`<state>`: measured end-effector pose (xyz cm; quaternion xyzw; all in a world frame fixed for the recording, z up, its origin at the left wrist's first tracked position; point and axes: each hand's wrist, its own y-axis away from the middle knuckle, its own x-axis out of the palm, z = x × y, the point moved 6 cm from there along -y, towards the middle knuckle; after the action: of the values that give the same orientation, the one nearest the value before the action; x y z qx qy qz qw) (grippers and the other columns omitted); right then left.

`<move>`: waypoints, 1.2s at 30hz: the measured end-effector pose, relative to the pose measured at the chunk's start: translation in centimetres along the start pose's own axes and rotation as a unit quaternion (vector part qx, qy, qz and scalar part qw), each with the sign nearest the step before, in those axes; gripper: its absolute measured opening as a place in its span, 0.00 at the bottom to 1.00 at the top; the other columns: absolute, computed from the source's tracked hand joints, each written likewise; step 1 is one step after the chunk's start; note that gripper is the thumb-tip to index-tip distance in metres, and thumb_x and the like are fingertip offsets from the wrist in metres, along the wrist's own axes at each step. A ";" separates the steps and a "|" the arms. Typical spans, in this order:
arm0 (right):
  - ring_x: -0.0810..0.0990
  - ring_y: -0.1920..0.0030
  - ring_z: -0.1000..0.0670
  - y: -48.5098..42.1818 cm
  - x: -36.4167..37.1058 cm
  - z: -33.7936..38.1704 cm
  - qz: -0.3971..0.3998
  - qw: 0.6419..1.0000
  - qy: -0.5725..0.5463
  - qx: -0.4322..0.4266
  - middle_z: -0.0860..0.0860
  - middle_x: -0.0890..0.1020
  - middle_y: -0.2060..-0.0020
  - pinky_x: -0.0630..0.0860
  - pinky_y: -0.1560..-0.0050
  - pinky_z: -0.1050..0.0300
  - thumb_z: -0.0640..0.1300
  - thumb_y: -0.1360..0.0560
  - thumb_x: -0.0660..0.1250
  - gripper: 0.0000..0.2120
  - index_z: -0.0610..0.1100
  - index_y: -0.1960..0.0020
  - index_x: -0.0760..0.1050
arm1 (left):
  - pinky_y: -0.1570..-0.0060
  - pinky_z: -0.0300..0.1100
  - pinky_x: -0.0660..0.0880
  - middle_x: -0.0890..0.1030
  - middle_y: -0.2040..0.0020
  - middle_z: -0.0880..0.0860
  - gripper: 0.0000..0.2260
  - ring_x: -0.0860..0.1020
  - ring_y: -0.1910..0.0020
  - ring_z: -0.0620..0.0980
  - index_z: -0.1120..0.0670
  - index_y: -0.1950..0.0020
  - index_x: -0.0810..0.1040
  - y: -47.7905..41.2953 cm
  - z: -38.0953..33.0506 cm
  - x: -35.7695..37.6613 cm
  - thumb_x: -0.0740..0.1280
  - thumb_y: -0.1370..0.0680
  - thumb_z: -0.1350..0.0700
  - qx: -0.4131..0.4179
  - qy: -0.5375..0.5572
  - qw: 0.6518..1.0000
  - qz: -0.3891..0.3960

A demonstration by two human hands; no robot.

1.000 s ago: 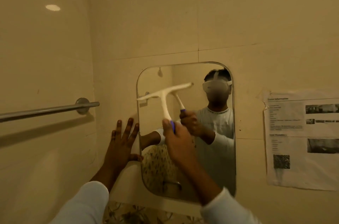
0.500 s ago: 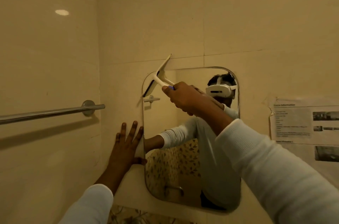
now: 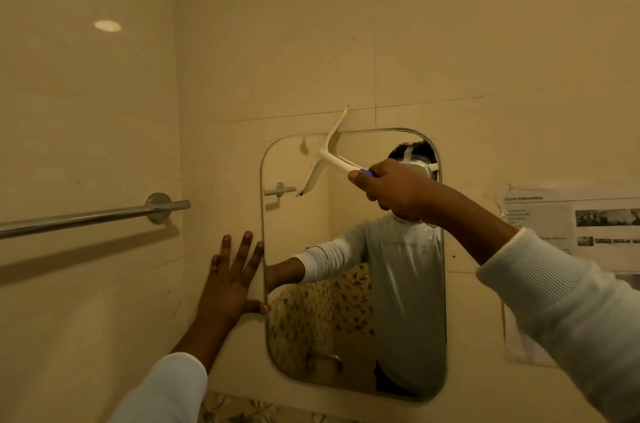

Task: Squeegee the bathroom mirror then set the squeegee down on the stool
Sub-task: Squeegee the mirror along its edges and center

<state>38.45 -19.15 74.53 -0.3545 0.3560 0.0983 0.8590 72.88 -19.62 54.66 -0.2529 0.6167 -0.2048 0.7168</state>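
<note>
A rounded rectangular mirror (image 3: 298, 235) hangs on the tiled wall ahead. My right hand (image 3: 391, 189) grips the handle of a white squeegee (image 3: 325, 154) with a blue grip. Its blade stands steeply tilted across the mirror's top edge, the upper tip over the wall tile, the lower tip over the glass. My left hand (image 3: 230, 279) lies flat with fingers spread on the wall beside the mirror's left edge, thumb touching the edge. No stool is in view.
A chrome towel bar (image 3: 93, 216) runs along the left wall at hand height. A printed paper sheet (image 3: 588, 225) is stuck on the wall right of the mirror. The mirror reflects a person in a white long-sleeved top.
My right hand rose from the mirror's middle to its top, and the squeegee blade turned from near level to steeply tilted, then shifted right along the top edge. My left hand stayed put.
</note>
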 end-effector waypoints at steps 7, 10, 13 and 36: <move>0.65 0.76 0.54 3.4 -2.9 -1.7 0.007 0.998 -0.062 0.016 0.47 0.73 0.68 0.68 0.73 0.58 0.60 0.15 0.61 0.23 0.41 0.54 0.75 | 0.25 0.69 0.52 0.35 0.17 0.54 0.66 0.36 0.20 0.65 0.44 0.20 0.31 0.1 -0.1 -0.2 0.72 0.41 0.25 0.002 0.002 1.000 -0.001; 0.64 0.81 0.57 5.3 -4.3 -3.0 -0.009 0.996 -0.081 0.020 0.51 0.74 0.73 0.66 0.80 0.63 0.59 0.14 0.60 0.22 0.42 0.54 0.74 | 0.25 0.69 0.52 0.37 0.17 0.55 0.67 0.37 0.20 0.66 0.44 0.20 0.31 0.2 -0.3 -0.4 0.74 0.41 0.26 -0.001 0.003 1.000 -0.005; 0.64 0.80 0.57 6.9 -5.0 -4.8 -0.012 0.993 -0.109 0.036 0.55 0.73 0.77 0.65 0.80 0.63 0.60 0.14 0.60 0.22 0.41 0.50 0.76 | 0.25 0.69 0.53 0.38 0.17 0.56 0.67 0.37 0.20 0.66 0.45 0.19 0.33 0.3 -0.5 -0.5 0.75 0.42 0.27 0.002 0.007 1.000 -0.008; 0.67 0.74 0.55 17.1 14.6 -14.2 -0.194 0.890 -0.397 0.114 0.53 0.70 0.73 0.67 0.72 0.61 0.59 0.21 0.62 0.20 0.42 0.55 0.74 | 0.31 0.74 0.59 0.39 0.16 0.55 0.68 0.40 0.19 0.68 0.49 0.17 0.39 0.2 -0.8 -0.2 0.77 0.44 0.28 0.007 0.027 1.000 -0.005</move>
<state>34.17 -17.50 48.32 -0.2477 -0.0815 0.0207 0.9652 72.10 -19.42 54.62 -0.2457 0.6328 -0.2190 0.7009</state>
